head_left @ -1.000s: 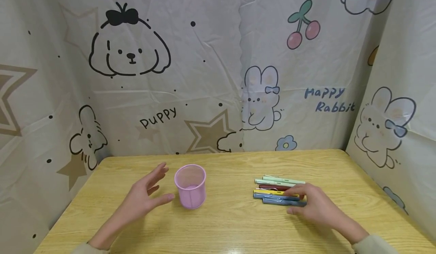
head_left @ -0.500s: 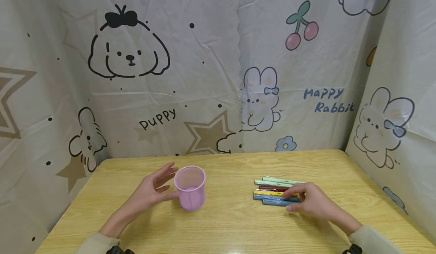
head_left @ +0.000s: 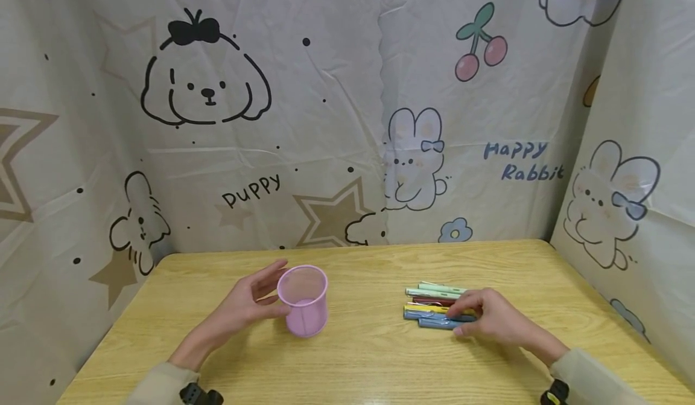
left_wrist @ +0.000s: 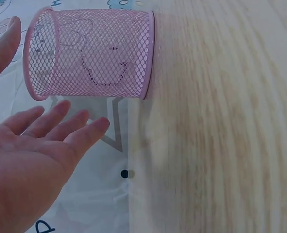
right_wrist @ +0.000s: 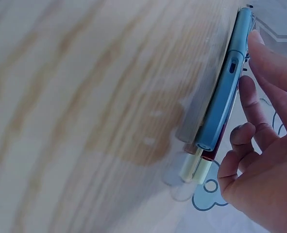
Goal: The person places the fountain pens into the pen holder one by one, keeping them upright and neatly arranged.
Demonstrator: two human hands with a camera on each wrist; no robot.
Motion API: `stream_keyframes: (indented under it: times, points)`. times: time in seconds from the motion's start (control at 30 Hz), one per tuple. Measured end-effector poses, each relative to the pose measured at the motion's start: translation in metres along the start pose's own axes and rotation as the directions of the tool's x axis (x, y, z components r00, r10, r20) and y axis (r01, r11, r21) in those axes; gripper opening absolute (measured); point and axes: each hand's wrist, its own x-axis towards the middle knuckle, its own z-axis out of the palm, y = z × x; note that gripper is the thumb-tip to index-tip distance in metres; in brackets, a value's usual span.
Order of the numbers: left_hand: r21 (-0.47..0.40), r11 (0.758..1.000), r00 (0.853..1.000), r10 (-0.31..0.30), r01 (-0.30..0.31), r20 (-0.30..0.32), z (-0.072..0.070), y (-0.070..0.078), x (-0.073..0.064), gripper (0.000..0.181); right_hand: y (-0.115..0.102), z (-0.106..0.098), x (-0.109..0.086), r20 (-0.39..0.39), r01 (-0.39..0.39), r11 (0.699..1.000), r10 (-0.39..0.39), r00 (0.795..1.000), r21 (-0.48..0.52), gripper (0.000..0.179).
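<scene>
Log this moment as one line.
left grip: open, beside pink mesh cup; right grip: at pens, contact unclear; cup: upright on table; pens: lying side by side

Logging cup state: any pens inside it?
No, the cup is empty, and the pens lie side by side on the table.

The left hand [left_wrist: 31, 160] is hovering near a pink mesh cup [left_wrist: 92, 56], its palm showing, its thumb lying just beside the cup's rim and its other fingers pointing toward the mesh wall. The cup is standing with its base on a wood-grained table [left_wrist: 221, 121]. Behind, a pale cloth [left_wrist: 90, 194] is showing a black dot [left_wrist: 125, 174], while printed lines are showing through the mesh.
</scene>
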Motion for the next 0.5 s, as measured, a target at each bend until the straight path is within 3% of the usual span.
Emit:
stream_keyframes:
  times: [0.5]
  points:
    - [-0.067,0.997,0.996,0.034,-0.029,0.082,-0.0013,-0.0091,0.0068,0.09,-0.0029,0.0029,0.0015,0.012,-0.007,1.0,0.007,1.0,-0.002,0.022]
